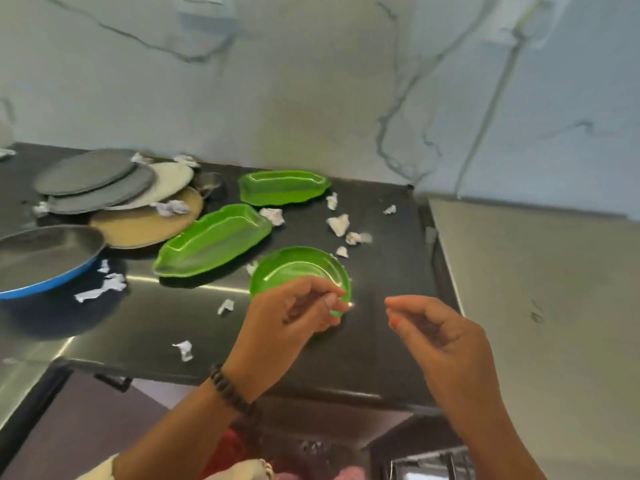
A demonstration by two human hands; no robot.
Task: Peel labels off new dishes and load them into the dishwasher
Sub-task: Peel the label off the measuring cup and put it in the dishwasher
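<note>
Left hand [298, 313] is pinching the round green dish [298, 271] rim, steadying it on the desk [381, 271]; right hand [440, 337] is hovering loosely curled, holding nothing.

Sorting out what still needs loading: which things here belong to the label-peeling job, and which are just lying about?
Job:
round green dish
two leaf-shaped green dishes
stacked round plates
blue-rimmed pan

Lying about:
crumpled paper scraps
wall cable
</note>
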